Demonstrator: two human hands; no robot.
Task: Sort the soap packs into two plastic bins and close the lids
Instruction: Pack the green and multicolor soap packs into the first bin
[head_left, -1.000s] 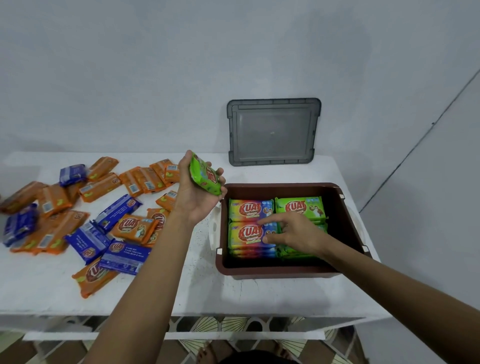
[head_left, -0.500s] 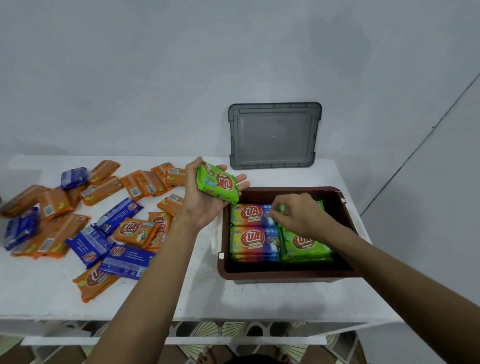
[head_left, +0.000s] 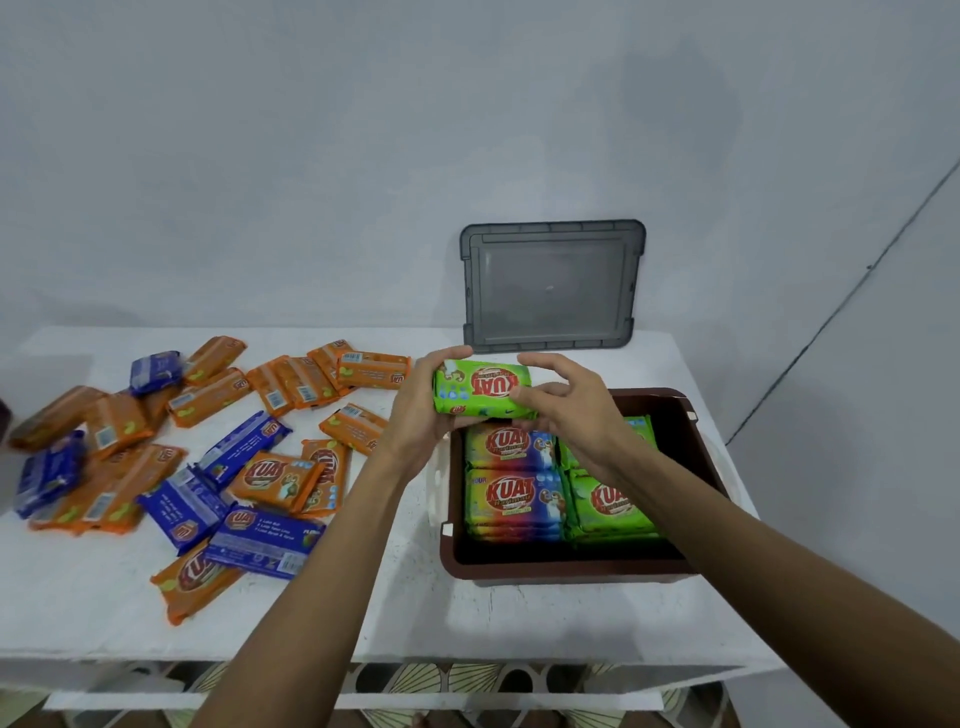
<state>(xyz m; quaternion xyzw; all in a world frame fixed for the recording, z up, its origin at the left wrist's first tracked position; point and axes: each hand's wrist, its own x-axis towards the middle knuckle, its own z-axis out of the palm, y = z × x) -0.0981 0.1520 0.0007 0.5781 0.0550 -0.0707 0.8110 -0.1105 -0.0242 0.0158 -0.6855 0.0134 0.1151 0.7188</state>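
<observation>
A green soap pack (head_left: 485, 388) is held above the far left corner of the brown bin (head_left: 582, 564). My left hand (head_left: 423, 415) grips its left end and my right hand (head_left: 569, 408) grips its right end and front edge. Inside the bin lie stacks of rainbow-green packs (head_left: 514, 499) on the left and green packs (head_left: 608, 504) on the right. Several orange packs (head_left: 280, 480) and blue packs (head_left: 262, 540) lie scattered on the white table (head_left: 363, 613) to the left. The grey lid (head_left: 550, 286) leans upright against the wall behind the bin.
The table's front edge runs near the bottom, with a patterned floor (head_left: 467, 675) below it. The bin sits close to the table's right edge. A wall stands directly behind the table. Only one bin is in view.
My left hand has carried the green pack rightward toward the bin. My right hand has lifted out of the bin and taken hold of the pack's other end.
</observation>
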